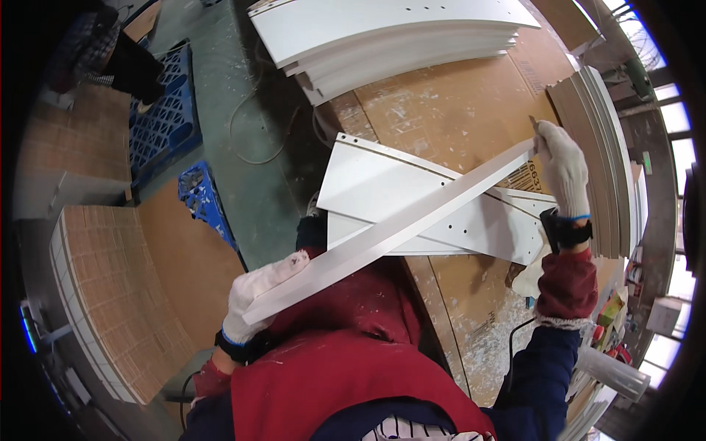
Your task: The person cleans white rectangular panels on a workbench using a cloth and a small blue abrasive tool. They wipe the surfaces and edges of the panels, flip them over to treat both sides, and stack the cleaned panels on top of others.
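A long white board (382, 234) slants across in front of me, its narrow face upward. My left hand (257, 294), in a white knit glove, grips its near end, with fingers laid along its side. At the far end my gloved right hand (565, 165) is closed. A small thin blade-like piece (533, 121) sticks out from its fingertips, and the board's end meets the fingers; the grip itself is partly hidden. Below the board lie white panels (393, 173) with drilled holes and a groove, crossing one another on a cardboard-covered table (412, 110).
A stack of white panels (390, 37) stands at the table's far side. More stacked panels (599, 162) rise on the right. White shavings (493, 345) litter the near cardboard. On the left are a blue pallet (173, 110), a stack of brown boards (118, 287) and another person (110, 55).
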{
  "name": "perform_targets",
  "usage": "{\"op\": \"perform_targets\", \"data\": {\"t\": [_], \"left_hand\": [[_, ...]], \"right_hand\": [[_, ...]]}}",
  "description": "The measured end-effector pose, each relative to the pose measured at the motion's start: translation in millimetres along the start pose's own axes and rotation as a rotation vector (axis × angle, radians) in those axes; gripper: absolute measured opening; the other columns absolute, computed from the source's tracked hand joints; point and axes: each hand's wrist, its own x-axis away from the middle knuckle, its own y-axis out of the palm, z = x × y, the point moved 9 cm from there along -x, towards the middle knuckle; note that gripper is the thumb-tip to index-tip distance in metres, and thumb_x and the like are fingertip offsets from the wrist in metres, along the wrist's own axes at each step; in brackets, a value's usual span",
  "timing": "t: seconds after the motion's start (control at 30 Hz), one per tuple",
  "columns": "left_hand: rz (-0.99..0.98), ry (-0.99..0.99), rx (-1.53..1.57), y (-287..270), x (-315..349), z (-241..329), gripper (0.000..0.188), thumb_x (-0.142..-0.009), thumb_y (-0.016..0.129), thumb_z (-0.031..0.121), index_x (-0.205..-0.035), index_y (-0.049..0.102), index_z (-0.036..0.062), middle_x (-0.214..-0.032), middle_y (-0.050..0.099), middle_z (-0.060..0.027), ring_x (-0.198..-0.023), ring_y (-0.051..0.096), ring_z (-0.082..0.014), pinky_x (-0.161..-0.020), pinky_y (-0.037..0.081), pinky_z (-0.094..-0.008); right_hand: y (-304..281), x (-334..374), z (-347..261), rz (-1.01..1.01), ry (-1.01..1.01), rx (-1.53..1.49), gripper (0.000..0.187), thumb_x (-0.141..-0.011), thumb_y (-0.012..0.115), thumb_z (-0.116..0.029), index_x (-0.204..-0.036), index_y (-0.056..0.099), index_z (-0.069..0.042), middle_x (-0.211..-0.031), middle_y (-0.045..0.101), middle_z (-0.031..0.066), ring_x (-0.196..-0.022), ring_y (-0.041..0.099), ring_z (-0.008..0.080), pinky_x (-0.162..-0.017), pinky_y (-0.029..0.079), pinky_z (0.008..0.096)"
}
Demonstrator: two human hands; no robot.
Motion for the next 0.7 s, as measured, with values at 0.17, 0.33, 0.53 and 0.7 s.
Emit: {"op": "perform_targets", "data": {"t": [0.17, 0.33, 0.53, 0.7], "left_hand": [[0.051, -0.119, 0.362, 10.7, 17.0, -12.6, 0.035, -0.079, 0.068, 0.008, -0.114, 0.065, 0.0032, -0.103, 0.069, -0.0089, -0.086, 0.069, -0.0224, -0.074, 0.056, -0.0284], [0.145, 0.199, 0.059, 1.4, 7.9, 10.4, 0.027, -0.078, 0.07, 0.01, -0.104, 0.067, 0.0058, -0.095, 0.07, -0.0105, -0.08, 0.069, -0.0217, -0.066, 0.057, -0.0294], [0.123, -0.052, 0.533, 2.5, 20.4, -10.0, 0.037, -0.087, 0.066, 0.014, -0.121, 0.061, 0.0021, -0.107, 0.069, -0.0089, -0.092, 0.068, -0.0215, -0.081, 0.054, -0.029], [0.026, -0.584, 0.805, 13.3, 16.6, -7.1, 0.038, -0.082, 0.069, 0.002, -0.118, 0.058, -0.0058, -0.107, 0.068, -0.0155, -0.105, 0.063, -0.0184, -0.089, 0.051, -0.0311]], "right_hand": [[-14.7, 25.2, -137.3, 0.018, -0.16, 0.018, 0.007, -0.09, 0.053, -0.014, -0.094, 0.054, -0.008, -0.077, 0.057, 0.0123, -0.07, 0.062, 0.0306, -0.059, 0.049, 0.04], [-24.7, 66.6, -246.9, -0.053, -0.224, 0.018, 0.028, -0.083, 0.063, -0.011, -0.111, 0.058, -0.009, -0.084, 0.06, 0.0089, -0.068, 0.062, 0.0269, -0.06, 0.049, 0.037], [-30.5, 99.8, -375.5, -0.034, -0.501, 0.115, 0.019, -0.08, 0.06, -0.017, -0.099, 0.059, -0.013, -0.073, 0.058, -0.0014, -0.052, 0.058, 0.0101, -0.047, 0.047, 0.0247], [-12.5, 132.1, -435.5, -0.174, -0.83, -0.498, 0.006, -0.077, 0.06, -0.014, -0.08, 0.059, -0.009, -0.072, 0.058, 0.0086, -0.059, 0.061, 0.0197, -0.05, 0.049, 0.0264]]}}
